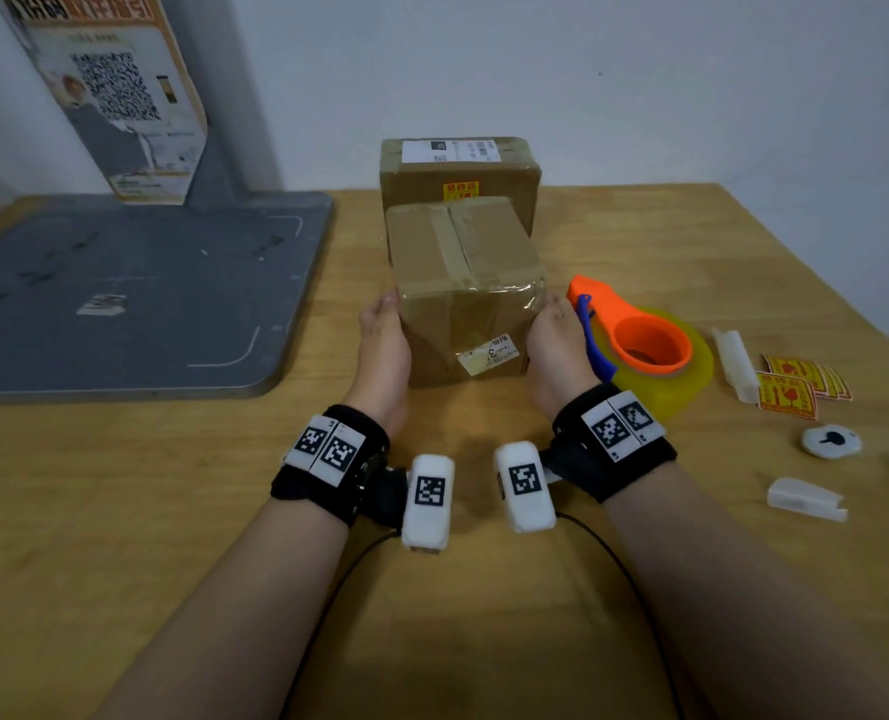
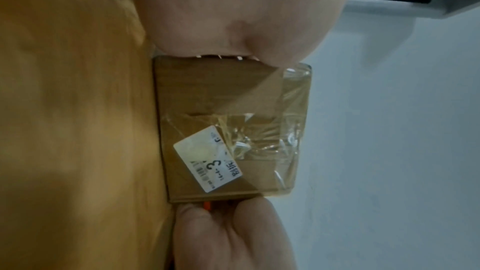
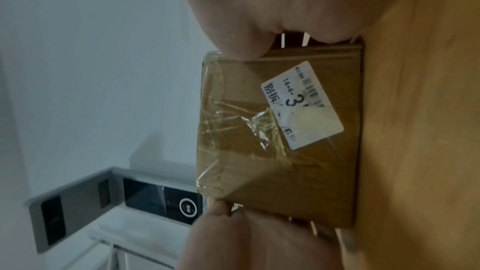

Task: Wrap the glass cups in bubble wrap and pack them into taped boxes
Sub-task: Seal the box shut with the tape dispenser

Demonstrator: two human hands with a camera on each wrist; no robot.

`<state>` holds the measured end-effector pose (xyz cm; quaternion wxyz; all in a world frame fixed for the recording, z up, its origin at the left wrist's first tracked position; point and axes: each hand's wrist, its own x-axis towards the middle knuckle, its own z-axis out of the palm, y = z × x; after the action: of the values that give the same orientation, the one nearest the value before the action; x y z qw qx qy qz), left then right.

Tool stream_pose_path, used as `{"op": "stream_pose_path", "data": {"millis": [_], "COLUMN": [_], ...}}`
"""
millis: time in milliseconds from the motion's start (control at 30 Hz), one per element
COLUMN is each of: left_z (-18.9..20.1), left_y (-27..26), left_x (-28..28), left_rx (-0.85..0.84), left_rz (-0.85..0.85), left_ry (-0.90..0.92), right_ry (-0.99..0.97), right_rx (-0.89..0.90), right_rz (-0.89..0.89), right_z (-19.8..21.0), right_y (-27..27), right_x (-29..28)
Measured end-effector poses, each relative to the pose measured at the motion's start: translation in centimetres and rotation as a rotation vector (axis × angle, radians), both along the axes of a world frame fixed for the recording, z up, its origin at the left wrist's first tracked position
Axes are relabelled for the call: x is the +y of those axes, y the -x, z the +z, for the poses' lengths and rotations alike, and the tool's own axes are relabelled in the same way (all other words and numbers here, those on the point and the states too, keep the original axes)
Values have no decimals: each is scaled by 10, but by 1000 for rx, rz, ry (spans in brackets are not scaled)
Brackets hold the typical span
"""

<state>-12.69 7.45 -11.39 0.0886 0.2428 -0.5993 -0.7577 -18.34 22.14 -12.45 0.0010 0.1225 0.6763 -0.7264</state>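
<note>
I'm clamping the near taped box between both palms. My left hand is pressing flat on its left side, fingers lying together along the cardboard, tips reaching the top near edge. My right hand is mirroring that on the right side. Neither hand is curling round anything; it's a squeeze from two sides, probably because the box is too wide for one hand. How the fingertips sit on the far part of the sides I can't tell, the box is hiding them.

In the left wrist view the box is sitting on the wooden table, its bottom edge against the surface, so I'm judging it isn't lifted yet. The near face is carrying a white label with a "3" and wrinkled clear tape. The top seam is taped shut, so this box looks finished and I'm reading the grip as moving or squaring it.

The glass cups aren't visible; presumably they're inside.

Just behind it, touching or nearly so, is a second taped box with a shipping label and a yellow fragile sticker. That is likely the stacking spot.

Right of my right hand, very close, is the orange tape dispenser with its yellow roll. Farther right are fragile stickers, within reach for labelling. To the far left is the grey scanner base.
</note>
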Motion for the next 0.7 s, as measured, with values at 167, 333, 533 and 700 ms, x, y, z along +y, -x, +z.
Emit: {"op": "stream_pose_path", "data": {"millis": [167, 333, 533, 700], "left_z": [24, 52, 56, 57], "left_y": [-13, 5, 18, -4], "left_x": [-14, -41, -50, -43], "left_rx": [-81, -5, -28, -62], "left_rz": [-1, -39, -412, -529], "left_ry": [-61, 77, 213, 193], "right_ry": [154, -13, -135, -157], "right_rx": [-61, -49, -31, -9], "right_rz": [9, 223, 267, 226], "right_z": [29, 46, 51, 53], "right_y": [-11, -31, -40, -46], "right_x": [24, 21, 15, 8]}}
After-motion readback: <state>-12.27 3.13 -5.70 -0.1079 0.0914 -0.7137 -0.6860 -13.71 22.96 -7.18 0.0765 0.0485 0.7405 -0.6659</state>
